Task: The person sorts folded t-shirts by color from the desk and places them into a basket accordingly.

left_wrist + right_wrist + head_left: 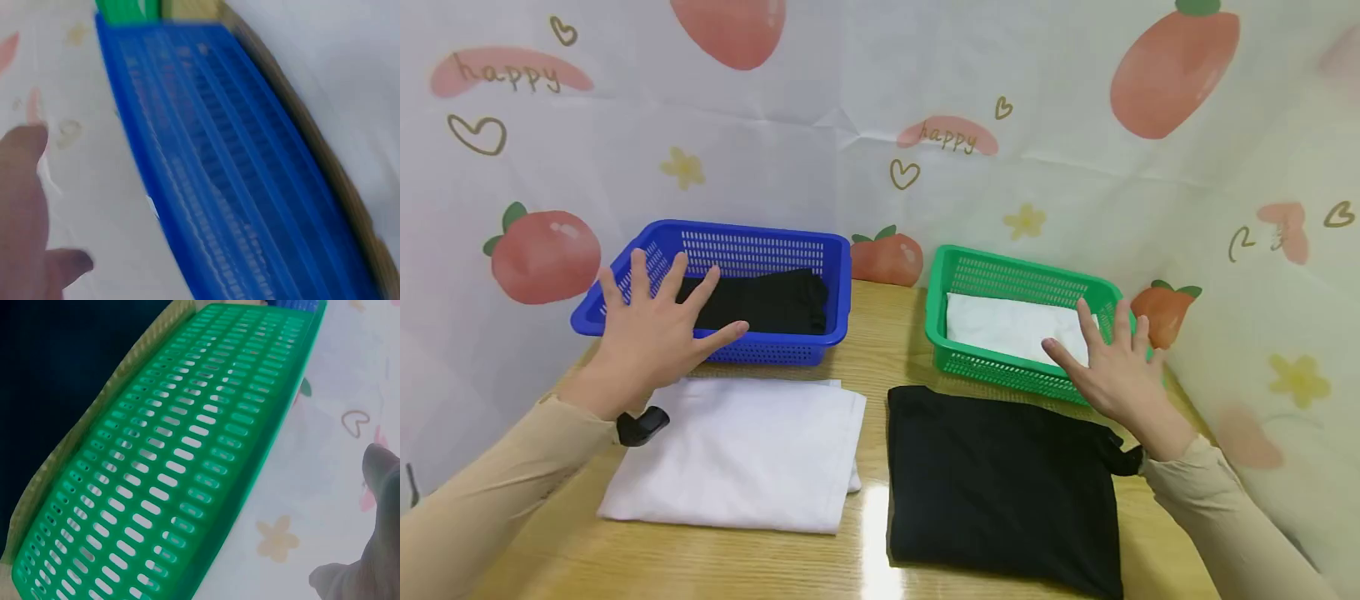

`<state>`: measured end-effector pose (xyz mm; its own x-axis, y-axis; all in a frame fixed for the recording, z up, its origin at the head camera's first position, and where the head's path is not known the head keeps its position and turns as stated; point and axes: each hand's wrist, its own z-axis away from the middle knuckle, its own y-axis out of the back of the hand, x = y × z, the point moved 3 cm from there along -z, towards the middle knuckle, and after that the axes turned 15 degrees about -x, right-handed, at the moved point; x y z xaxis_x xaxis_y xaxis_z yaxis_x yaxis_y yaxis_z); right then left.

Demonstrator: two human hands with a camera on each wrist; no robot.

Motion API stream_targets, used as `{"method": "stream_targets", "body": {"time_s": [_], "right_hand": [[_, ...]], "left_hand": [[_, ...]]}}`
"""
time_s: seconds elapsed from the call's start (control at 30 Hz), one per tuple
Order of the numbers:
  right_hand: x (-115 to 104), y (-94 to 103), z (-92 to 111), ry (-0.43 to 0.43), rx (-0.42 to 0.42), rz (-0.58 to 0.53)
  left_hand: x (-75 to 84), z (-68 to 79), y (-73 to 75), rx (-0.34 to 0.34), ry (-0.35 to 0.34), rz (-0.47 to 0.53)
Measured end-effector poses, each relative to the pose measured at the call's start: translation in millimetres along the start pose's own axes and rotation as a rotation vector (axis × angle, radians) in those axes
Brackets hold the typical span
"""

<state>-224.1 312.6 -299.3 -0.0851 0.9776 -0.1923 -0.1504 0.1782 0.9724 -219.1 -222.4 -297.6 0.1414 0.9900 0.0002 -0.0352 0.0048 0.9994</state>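
Observation:
In the head view my left hand [655, 329] has its fingers spread in front of the blue basket [838, 292], holding nothing. A folded black cloth [760, 304] lies in that basket. My right hand [1116, 371], fingers also spread, hovers by the right front of the green basket [936, 312], in which a folded white cloth [1007, 325] lies. A larger folded white cloth [737, 454] is on the table before the blue basket. Before the green basket lies a larger folded black cloth [1000, 492]. Each wrist view shows a basket's slotted side and some fingertips.
The wooden table [880, 350] carries both baskets and both larger cloths. Behind and at the sides hangs a white printed sheet [820, 167] with fruit, hearts and flowers. A black wrist strap [642, 427] sits on the left wrist, and another [1123, 460] on the right.

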Motion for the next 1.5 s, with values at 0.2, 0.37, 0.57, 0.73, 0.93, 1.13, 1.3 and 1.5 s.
{"method": "stream_targets", "body": {"time_s": [0.2, 0.37, 0.57, 0.73, 0.93, 1.13, 1.3, 1.5], "right_hand": [[2.7, 3.3, 7.5, 0.138, 0.056, -0.051], [14.7, 9.8, 22.6, 0.301, 0.072, -0.134], [28.9, 15.0, 37.6, 0.419, 0.077, -0.227], [36.7, 8.2, 50.5, 0.479, 0.131, -0.189], [50.1, -9.7, 62.0, 0.497, 0.134, -0.254], [69.8, -23.3, 66.2, 0.497, -0.147, -0.397], [85.9, -36.1, 57.6, 0.585, -0.313, -0.535], [105.1, -46.1, 61.5, 0.452, -0.58, -0.616]], "left_hand": [[42.0, 14.5, 11.3, 0.153, -0.123, 0.048], [71.4, 22.8, 10.1, 0.288, -0.264, 0.12], [95.9, 28.3, -0.8, 0.315, -0.388, 0.287], [110.8, 33.6, -14.5, 0.12, -0.411, 0.542], [131.2, 38.4, -25.9, -0.09, -0.503, 0.826], [150.4, 40.7, -39.9, -0.345, -0.532, 1.032], [166.9, 42.7, -52.2, -0.505, -0.506, 1.226], [183.8, 46.7, -67.4, -0.661, -0.409, 1.308]]}}
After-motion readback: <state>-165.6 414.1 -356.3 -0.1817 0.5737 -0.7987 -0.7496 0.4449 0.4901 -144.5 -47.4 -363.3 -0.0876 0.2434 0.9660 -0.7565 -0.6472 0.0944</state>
